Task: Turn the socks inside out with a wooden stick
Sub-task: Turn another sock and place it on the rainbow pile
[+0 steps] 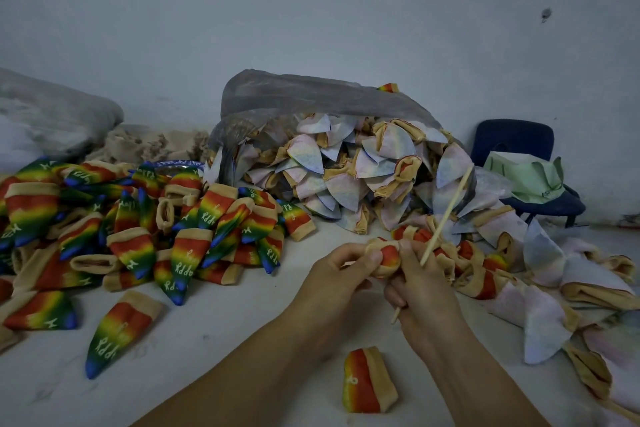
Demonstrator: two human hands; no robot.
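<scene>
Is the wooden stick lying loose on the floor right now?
No, the right hand grips the wooden stick, which slants up past the sock that the left hand pinches.

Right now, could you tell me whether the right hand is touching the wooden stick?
Touching: the head view shows the right hand gripping the wooden stick, which passes through its fingers.

Bare sock workroom: heaped socks, spilling plastic sack, stained wall.

Grey wall, pale floor, blue chair
</scene>
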